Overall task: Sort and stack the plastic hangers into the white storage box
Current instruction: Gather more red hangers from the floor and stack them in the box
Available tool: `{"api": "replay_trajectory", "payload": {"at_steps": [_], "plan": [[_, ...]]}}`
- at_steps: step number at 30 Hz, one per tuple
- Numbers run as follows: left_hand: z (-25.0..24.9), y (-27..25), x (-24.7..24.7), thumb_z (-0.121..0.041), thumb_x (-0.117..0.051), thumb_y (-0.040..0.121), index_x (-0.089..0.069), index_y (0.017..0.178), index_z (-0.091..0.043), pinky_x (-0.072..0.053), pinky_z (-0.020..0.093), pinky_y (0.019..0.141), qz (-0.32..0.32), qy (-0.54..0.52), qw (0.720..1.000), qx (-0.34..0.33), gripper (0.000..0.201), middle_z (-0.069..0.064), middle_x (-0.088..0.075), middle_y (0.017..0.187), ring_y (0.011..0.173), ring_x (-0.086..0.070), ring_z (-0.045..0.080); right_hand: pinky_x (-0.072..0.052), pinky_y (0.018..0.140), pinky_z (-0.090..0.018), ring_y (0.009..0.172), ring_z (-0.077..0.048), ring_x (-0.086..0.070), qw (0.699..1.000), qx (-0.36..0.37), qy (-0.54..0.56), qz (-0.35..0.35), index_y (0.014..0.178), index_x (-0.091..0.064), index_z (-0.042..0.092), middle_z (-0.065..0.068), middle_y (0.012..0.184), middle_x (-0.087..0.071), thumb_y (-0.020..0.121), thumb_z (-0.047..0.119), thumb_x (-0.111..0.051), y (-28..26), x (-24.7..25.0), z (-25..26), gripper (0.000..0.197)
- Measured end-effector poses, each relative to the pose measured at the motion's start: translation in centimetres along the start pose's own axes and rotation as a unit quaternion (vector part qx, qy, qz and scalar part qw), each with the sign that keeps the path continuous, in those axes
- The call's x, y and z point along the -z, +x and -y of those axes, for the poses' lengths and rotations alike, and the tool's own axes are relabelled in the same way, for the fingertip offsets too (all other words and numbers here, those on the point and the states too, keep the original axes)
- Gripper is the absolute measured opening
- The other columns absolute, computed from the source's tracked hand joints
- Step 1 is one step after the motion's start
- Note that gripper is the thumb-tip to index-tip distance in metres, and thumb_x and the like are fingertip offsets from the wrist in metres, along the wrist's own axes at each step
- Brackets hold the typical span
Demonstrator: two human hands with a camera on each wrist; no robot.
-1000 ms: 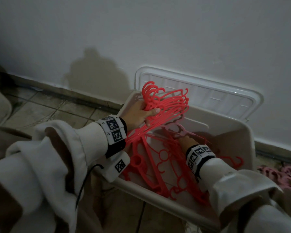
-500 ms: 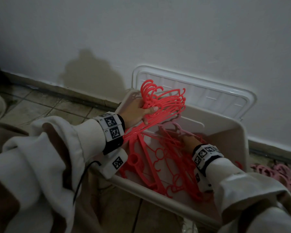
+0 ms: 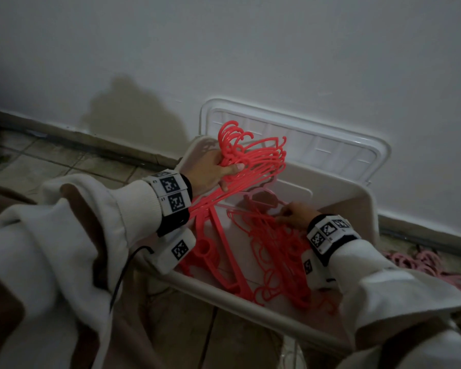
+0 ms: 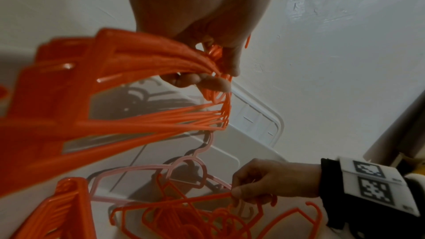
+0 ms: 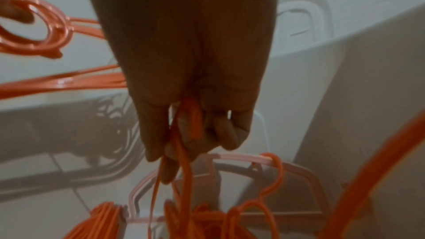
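My left hand [image 3: 213, 173] grips a bunch of red hangers [image 3: 253, 161] near their hooks, above the far left corner of the white storage box [image 3: 357, 206]. The same red bunch [image 4: 128, 86] fans out from that hand's fingers [image 4: 207, 81] in the left wrist view. Inside the box my right hand [image 3: 294, 213] pinches the thin bar of one red hanger [image 4: 202, 197] that lies on a loose tangle of red hangers [image 3: 280, 251]. The right wrist view has the fingers [image 5: 184, 137] curled round that red hanger [image 5: 181, 152]. A pale pink hanger [image 4: 147, 168] lies under the tangle.
The box lid [image 3: 317, 145] leans against the white wall behind the box. Pale pink hangers [image 3: 423, 265] lie on the tiled floor to the right of the box. A dark skirting runs along the wall's foot.
My right hand has moved further into the box, towards its back wall, and now pinches a red hanger. The left hand keeps its bunch in about the same place.
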State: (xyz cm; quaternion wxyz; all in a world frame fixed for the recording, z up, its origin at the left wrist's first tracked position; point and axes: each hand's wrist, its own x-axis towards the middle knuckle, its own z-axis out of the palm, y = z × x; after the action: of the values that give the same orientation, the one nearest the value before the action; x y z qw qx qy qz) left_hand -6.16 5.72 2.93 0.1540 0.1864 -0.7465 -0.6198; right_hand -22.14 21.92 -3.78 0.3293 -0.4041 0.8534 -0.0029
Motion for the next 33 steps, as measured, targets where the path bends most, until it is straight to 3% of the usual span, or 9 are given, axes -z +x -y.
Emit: {"api": "replay_trajectory", "payload": {"at_steps": [5,9,14,19,22,24,28,30,33], "plan": [[0.1,0.1,-0.1,-0.002,-0.058,0.089,-0.055,0.116,0.002,-0.049,0.018,0.040,-0.001,0.002,1.000,0.002,0.028,0.034,-0.059,0.107,0.078,-0.057,0.036,-0.041,0.065,-0.025,0.063,-0.014,-0.050,0.999,0.001,0.026,0.030,0.103,-0.065,-0.001,-0.013,0.082,-0.059,0.092,0.022,-0.055,-1.0,0.7,-0.6,0.028],[0.1,0.1,-0.3,-0.001,-0.058,0.089,-0.054,0.117,0.003,-0.049,0.018,0.040,-0.003,0.006,1.000,0.011,0.029,0.032,-0.061,0.106,0.077,-0.057,0.035,-0.039,0.054,-0.018,0.053,-0.002,-0.045,0.998,0.005,0.035,0.058,0.070,-0.056,0.016,-0.002,0.069,-0.053,0.095,0.014,-0.048,-1.9,0.9,-1.4,0.026],[-0.1,-0.2,-0.8,0.001,-0.060,0.086,-0.054,0.112,-0.009,-0.048,0.020,0.039,0.005,-0.017,1.000,0.009,0.028,0.035,-0.058,0.113,0.084,-0.058,0.039,-0.039,0.060,-0.014,0.071,-0.012,-0.053,0.993,0.037,0.047,0.105,0.081,-0.057,0.016,0.006,0.069,-0.052,0.092,0.018,-0.056,-2.4,-0.4,-1.4,0.011],[-0.7,-0.6,-1.1,0.001,-0.062,0.085,-0.054,0.095,-0.025,-0.048,0.022,0.040,0.007,-0.022,1.000,0.009,0.029,0.032,-0.059,0.113,0.083,-0.059,0.039,-0.033,0.055,-0.011,0.059,0.002,-0.043,0.984,0.039,-0.008,0.173,0.074,-0.050,0.026,0.011,0.070,-0.045,0.092,0.024,-0.055,-2.8,-2.0,-0.2,0.019],[-0.8,-0.7,-1.1,0.002,-0.061,0.085,-0.054,0.092,-0.025,-0.048,0.021,0.039,0.011,-0.018,1.000,-0.001,0.029,0.033,-0.059,0.111,0.079,-0.057,0.035,-0.039,0.066,-0.020,0.072,-0.005,-0.045,0.983,0.040,-0.016,0.176,0.081,-0.051,0.023,0.008,0.078,-0.049,0.093,0.022,-0.054,-2.6,-2.4,0.1,0.012],[-0.7,-0.6,-1.0,0.001,-0.062,0.085,-0.055,0.092,-0.023,-0.049,0.022,0.039,0.013,-0.014,1.000,0.000,0.026,0.035,-0.059,0.110,0.078,-0.056,0.039,-0.041,0.085,-0.028,0.092,-0.014,-0.047,0.982,0.043,-0.014,0.182,0.093,-0.051,0.022,0.001,0.097,-0.053,0.092,0.025,-0.055,-2.7,-2.3,0.3,0.005],[-0.4,-0.5,-0.8,0.000,-0.061,0.085,-0.055,0.093,-0.024,-0.049,0.021,0.039,0.026,-0.025,0.999,0.005,0.026,0.035,-0.058,0.112,0.082,-0.057,0.051,-0.033,0.103,-0.033,0.109,-0.012,-0.041,0.980,0.041,0.057,0.187,0.118,-0.056,0.011,0.001,0.116,-0.050,0.090,0.025,-0.057,-3.2,-1.9,0.9,0.031],[-0.3,-0.3,-0.7,-0.002,-0.062,0.085,-0.055,0.093,-0.026,-0.049,0.021,0.039,0.027,-0.028,0.999,0.011,0.026,0.033,-0.059,0.113,0.090,-0.054,0.061,-0.044,0.093,-0.036,0.087,-0.011,-0.058,0.968,0.066,0.139,0.196,0.092,-0.063,0.003,-0.003,0.094,-0.068,0.090,0.014,-0.054,-3.0,-1.7,1.4,0.014],[0.0,-0.1,-0.7,-0.004,-0.063,0.085,-0.056,0.093,-0.023,-0.049,0.021,0.039,0.020,-0.016,1.000,0.009,0.022,0.032,-0.060,0.111,0.092,-0.053,0.062,-0.049,0.054,-0.018,0.045,-0.011,-0.062,0.934,0.055,0.263,0.236,0.068,-0.052,0.005,-0.002,0.055,-0.069,0.094,0.004,-0.038,-3.3,-1.0,2.2,0.030]]}}
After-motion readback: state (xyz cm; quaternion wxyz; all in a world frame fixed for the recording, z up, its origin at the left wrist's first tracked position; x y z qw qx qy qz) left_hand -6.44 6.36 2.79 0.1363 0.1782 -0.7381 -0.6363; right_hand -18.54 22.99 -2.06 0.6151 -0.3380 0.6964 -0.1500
